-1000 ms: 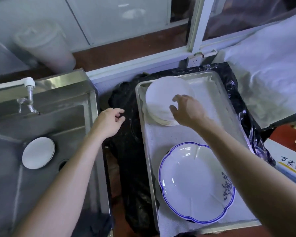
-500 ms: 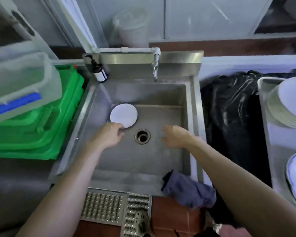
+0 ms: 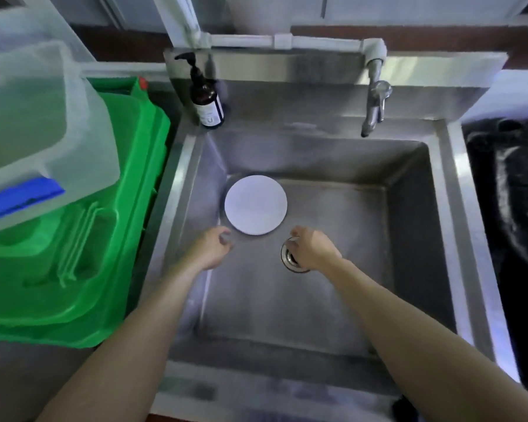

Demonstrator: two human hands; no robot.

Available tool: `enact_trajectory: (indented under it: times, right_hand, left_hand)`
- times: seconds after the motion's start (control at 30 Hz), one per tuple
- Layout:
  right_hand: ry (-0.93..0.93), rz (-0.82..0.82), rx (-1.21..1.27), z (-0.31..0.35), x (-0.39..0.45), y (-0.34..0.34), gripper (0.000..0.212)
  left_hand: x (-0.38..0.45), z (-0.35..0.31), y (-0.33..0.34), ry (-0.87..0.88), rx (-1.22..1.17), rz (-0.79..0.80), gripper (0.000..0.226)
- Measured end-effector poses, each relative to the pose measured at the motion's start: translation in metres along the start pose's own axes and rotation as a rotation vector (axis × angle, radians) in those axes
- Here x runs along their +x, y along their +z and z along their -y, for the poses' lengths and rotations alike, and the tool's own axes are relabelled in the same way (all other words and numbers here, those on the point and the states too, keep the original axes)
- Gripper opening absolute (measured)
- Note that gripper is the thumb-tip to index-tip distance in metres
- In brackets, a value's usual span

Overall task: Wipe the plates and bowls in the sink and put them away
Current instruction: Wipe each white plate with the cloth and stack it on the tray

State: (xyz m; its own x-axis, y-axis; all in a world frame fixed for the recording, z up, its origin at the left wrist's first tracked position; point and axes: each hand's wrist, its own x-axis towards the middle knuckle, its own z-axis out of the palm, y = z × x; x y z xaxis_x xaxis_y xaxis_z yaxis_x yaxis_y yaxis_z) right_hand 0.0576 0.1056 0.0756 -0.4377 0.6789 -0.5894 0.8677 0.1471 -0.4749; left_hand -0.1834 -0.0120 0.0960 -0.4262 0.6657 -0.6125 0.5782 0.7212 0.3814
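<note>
One white plate point(image 3: 255, 204) was seen lying flat on the floor of a steel sink point(image 3: 457, 190), the only dish in the basin. Being round, it showed no long axis, and its broad face was turned upward. It lay just beyond the two hands, nearer the left one and close to the far left corner of the basin.

Two bare hands were held low inside the sink. The left hand point(image 3: 210, 249) was loosely curled just short of the plate's near edge, nothing gripped; contact with the rim could not be made out. The right hand point(image 3: 312, 248) was also loosely curled and held nothing, placed over one round drain point(image 3: 290, 257), which was partly hidden beneath it.

Beyond the hands, one dark pump bottle point(image 3: 207, 102) was stood upright on the sink's back left ledge, and one tap point(image 3: 374, 100) was mounted at the back right.

Left of the left hand, green plastic crates point(image 3: 83, 254) were stacked, their number unclear, and one translucent tub point(image 3: 34, 117) was set on top; its contents could not be told. Right of the right hand, black plastic sheeting point(image 3: 512, 190) was spread.
</note>
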Motion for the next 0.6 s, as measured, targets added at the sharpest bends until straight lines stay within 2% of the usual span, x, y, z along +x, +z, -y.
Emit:
enact_trajectory:
  times: [0.1, 0.23, 0.3, 0.37, 0.5, 0.6]
  right_hand:
    - [0.039, -0.017, 0.071, 0.003, 0.074, 0.018, 0.045]
    - [0.096, -0.105, 0.111, -0.006, 0.160, 0.033, 0.051]
    - [0.134, -0.131, 0.107, -0.012, 0.192, 0.036, 0.049]
    - [0.144, -0.138, 0.082, -0.018, 0.213, 0.040, 0.047]
    - [0.122, -0.125, -0.011, -0.018, 0.230, 0.042, 0.051]
    - [0.111, -0.125, -0.040, -0.012, 0.234, 0.042, 0.045]
  left_hand:
    - [0.084, 0.024, 0.031, -0.139, -0.147, -0.013, 0.041]
    - [0.146, 0.015, 0.048, -0.243, -0.262, -0.094, 0.021]
    - [0.173, 0.018, 0.059, -0.286, -0.305, -0.123, 0.028]
    - [0.188, 0.021, 0.068, -0.317, -0.336, -0.138, 0.037]
    - [0.202, 0.020, 0.073, -0.390, -0.329, -0.151, 0.027]
    - [0.207, 0.021, 0.072, -0.404, -0.326, -0.125, 0.020]
